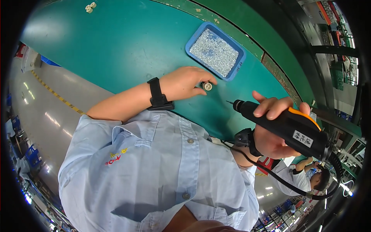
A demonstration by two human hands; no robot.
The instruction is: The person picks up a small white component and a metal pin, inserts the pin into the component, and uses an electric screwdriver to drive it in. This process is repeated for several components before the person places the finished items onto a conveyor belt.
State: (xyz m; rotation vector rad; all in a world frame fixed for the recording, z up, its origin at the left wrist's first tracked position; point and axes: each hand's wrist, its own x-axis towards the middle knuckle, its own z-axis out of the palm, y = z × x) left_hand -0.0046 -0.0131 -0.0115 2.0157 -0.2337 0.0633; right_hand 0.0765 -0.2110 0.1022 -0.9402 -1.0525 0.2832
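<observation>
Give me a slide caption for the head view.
Left hand pinches a small metal part on green table; right hand grips electric screwdriver.

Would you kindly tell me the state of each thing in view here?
Left hand: pinching a small metal part on the green table.
Right hand: gripping the electric screwdriver, bit clear of the part.
Blue tray: full of screws.
Two white pieces: lying untouched.

The left hand (185,83) hides most of the small metal part (207,86) it pinches.
</observation>
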